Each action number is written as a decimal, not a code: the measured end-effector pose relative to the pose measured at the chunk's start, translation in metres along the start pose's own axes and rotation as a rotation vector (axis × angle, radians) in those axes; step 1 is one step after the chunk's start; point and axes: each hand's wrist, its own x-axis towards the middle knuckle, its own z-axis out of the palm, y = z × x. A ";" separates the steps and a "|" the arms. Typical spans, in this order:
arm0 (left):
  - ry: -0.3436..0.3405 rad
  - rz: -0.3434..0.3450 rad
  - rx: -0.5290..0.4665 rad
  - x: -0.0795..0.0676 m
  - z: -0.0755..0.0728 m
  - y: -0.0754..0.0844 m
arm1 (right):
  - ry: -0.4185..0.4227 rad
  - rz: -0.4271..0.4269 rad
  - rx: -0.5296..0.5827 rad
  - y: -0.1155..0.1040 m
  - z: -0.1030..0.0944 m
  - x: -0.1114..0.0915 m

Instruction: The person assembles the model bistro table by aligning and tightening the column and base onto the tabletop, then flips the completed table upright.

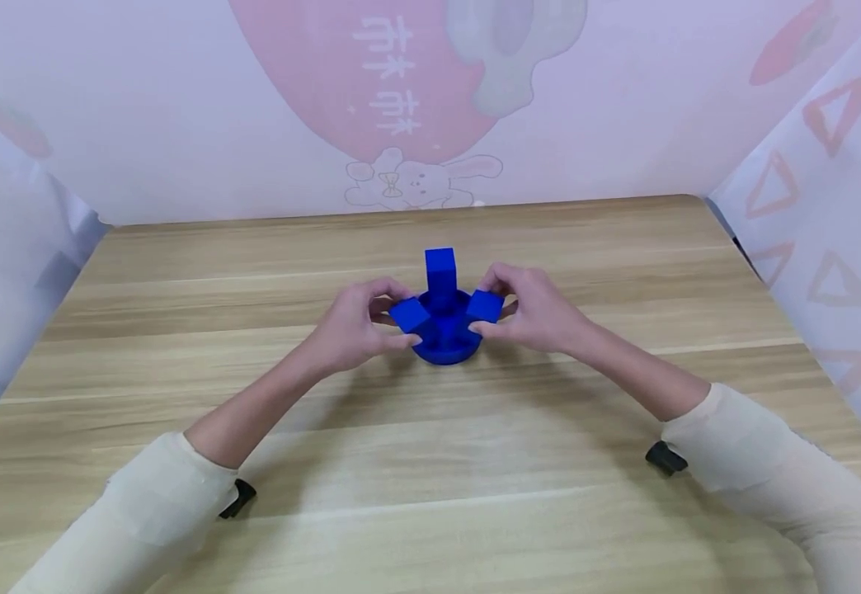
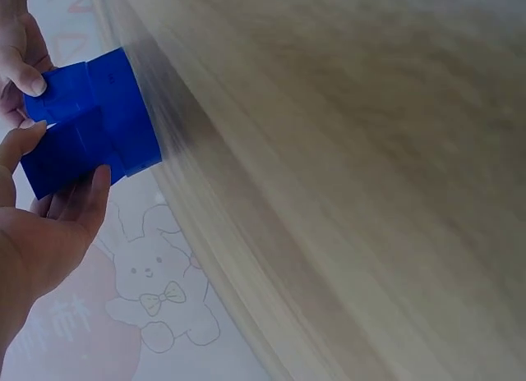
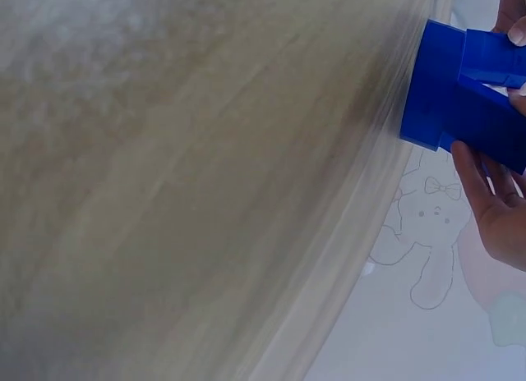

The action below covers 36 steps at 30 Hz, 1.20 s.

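A blue round-based piece point(image 1: 447, 355) with three square-topped posts stands on the wooden table, looking like a three-jaw chuck. My left hand point(image 1: 356, 326) grips the left post point(image 1: 410, 314) between thumb and fingers. On the other side, my right hand point(image 1: 538, 309) holds the right post point(image 1: 486, 306) the same way. The far post point(image 1: 441, 268) rises untouched at the back. From the left wrist view, the left thumb and fingers lie on opposite faces of a blue post point(image 2: 62, 159). The right wrist view shows right-hand fingers point(image 3: 468, 172) along the blue piece's side.
The wood-grain table point(image 1: 430, 495) spreads around the piece on all sides. Behind it hangs a pale printed backdrop point(image 1: 178, 124) with a rabbit drawing, and printed cloth point(image 1: 846, 214) flanks the right edge. Small black parts point(image 1: 666, 458) stick out below the sleeves.
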 end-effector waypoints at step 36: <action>-0.185 0.067 0.283 0.027 -0.004 -0.030 | -0.134 -0.137 -0.209 0.035 0.009 0.029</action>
